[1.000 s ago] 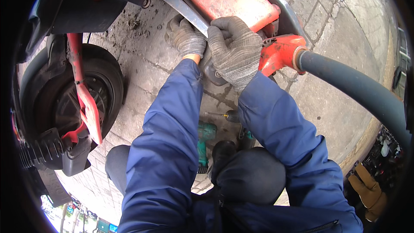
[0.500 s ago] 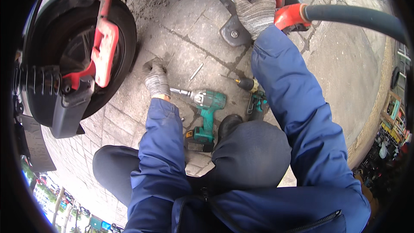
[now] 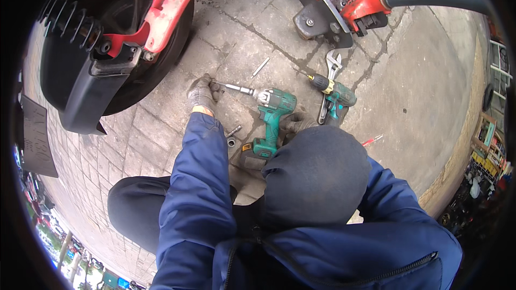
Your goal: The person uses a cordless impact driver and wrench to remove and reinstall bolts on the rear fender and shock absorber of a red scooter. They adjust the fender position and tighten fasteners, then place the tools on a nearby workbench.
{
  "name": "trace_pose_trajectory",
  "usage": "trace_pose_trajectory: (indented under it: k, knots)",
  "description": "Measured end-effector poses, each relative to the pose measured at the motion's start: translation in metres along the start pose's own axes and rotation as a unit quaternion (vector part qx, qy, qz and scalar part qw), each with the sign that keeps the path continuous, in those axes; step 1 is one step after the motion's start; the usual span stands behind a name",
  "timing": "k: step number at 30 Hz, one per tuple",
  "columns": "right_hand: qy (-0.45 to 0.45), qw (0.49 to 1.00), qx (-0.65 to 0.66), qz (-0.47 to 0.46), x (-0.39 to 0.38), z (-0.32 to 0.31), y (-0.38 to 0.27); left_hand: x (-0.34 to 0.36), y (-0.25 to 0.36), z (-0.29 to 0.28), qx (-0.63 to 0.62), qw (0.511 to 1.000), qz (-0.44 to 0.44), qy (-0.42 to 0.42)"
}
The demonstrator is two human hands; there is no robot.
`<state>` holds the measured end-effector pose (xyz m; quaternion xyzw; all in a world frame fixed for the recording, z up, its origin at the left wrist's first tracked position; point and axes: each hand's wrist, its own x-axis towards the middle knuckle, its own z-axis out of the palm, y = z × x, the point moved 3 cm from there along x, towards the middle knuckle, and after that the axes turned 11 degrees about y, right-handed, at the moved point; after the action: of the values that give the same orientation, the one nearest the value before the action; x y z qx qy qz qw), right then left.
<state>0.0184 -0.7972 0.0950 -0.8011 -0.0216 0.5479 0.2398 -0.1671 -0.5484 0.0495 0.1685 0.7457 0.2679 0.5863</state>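
1. Grey stone paving point(image 3: 430, 75) fills the ground, with cluttered goods along the far right.
2. On it, near the middle, lies a green-and-black power driver point(image 3: 277, 99) with a long silver socket end.
3. Gloved left hand point(image 3: 203, 91), fingers curled, is at that end's tip; I cannot tell whether it grips it.
4. Gloved right hand point(image 3: 296, 123) is beside the driver's handle, well apart from the left; a dark-trousered knee point(image 3: 317, 177) partly blocks it, so its grip cannot be told.
5. Around lie a slim silver rod point(image 3: 260, 68), a small round metal socket point(image 3: 231, 142) and a teal-and-black drill point(image 3: 341, 95) over a silver adjustable wrench point(image 3: 333, 60).
6. Upper left stands a black-tyred wheel point(image 3: 156, 75) behind a red metal bracket point(image 3: 161, 36).
7. Faint lettering marks a dark grey flat panel point(image 3: 40, 139) at far left.
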Motion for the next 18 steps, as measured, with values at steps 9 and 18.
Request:
trace_pose_trajectory:
  k: [9, 18]
  knots:
    - [-0.142, 0.952, 0.267, 0.042, 0.01, 0.042, 0.006, -0.025, 0.005, 0.0, -0.111, 0.991, -0.046, -0.05]
    - [-0.282, 0.911, 0.233, -0.191, -0.037, 0.033, -0.08, -0.082, 0.072, -0.014, -0.296, 0.954, 0.018, -0.047]
